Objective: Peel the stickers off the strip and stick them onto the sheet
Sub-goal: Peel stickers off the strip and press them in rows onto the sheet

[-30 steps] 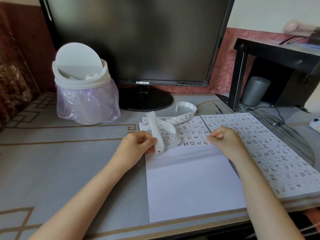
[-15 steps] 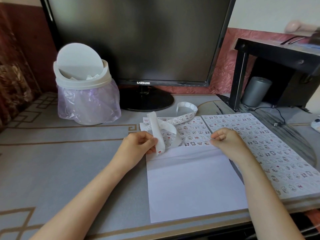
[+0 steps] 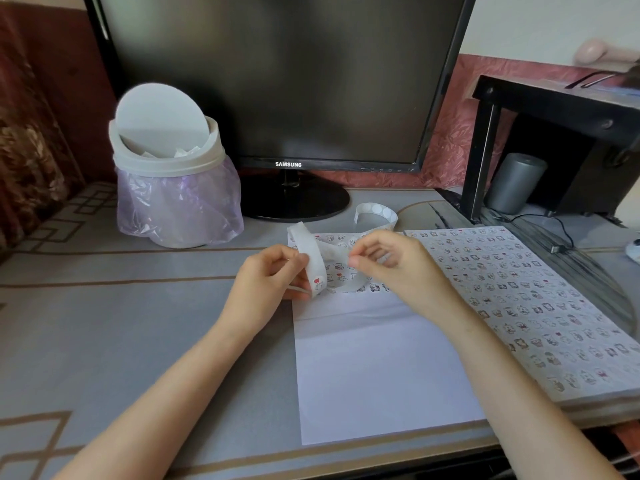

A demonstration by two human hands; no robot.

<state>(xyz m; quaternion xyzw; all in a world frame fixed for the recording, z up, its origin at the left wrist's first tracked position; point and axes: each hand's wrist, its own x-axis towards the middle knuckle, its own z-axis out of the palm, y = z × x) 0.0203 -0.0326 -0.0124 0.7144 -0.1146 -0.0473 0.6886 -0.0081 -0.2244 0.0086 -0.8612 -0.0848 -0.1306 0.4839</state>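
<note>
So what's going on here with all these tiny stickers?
A person is moving stickers from a paper strip onto a white sheet on the desk. The left hand holds the curled strip just above the sheet, and the fingertips of the right hand meet at it, too blurred to tell whether a sticker is off. The sheet's top few rows are filled, the rest bare. A fully covered sheet lies to its right.

Matt paper sheet (image 3: 381, 368); glossy plastic monitor (image 3: 277, 74).
</note>
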